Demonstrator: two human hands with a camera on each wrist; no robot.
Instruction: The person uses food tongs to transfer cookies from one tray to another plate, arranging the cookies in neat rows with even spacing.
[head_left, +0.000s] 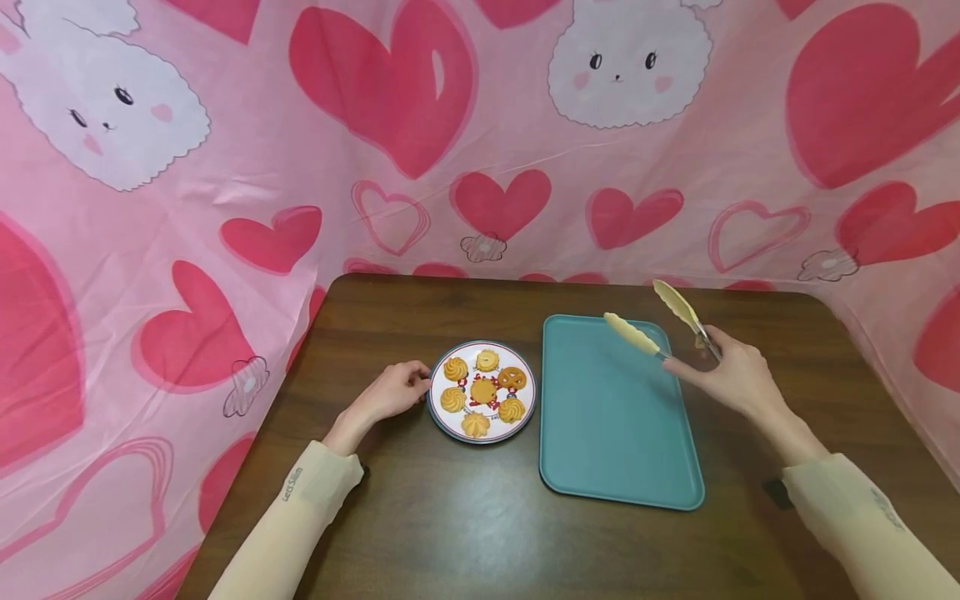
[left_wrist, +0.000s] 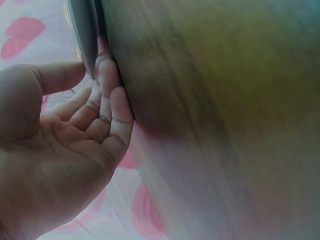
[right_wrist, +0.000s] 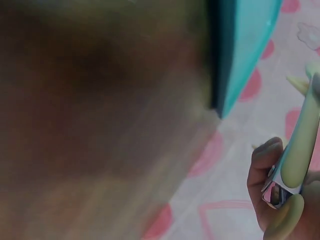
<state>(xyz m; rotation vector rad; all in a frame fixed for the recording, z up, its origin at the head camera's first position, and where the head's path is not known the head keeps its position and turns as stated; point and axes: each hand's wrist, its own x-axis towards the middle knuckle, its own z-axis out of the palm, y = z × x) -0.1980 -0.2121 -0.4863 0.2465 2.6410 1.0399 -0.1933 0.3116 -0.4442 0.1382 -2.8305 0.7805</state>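
Observation:
My left hand (head_left: 392,389) pinches the left rim of a round white plate (head_left: 441,419), thumb on the edge and fingertips beneath it, as the left wrist view shows. Several cookies lie on that plate, among them swirled ones, a pretzel-shaped cookie (head_left: 512,378) and a round cookie (head_left: 483,391) in the middle. Food tongs (head_left: 633,333) with pale yellow tips are gripped by my right hand (head_left: 735,371). Their tips are spread apart over the far right part of a teal tray (head_left: 615,425), with nothing between them. In the right wrist view the tongs' handle end (right_wrist: 290,175) shows.
The tray lies just right of the plate on a dark wooden table (head_left: 465,525). Behind and beside the table hangs a pink cloth (head_left: 525,142) printed with hearts and white animal faces.

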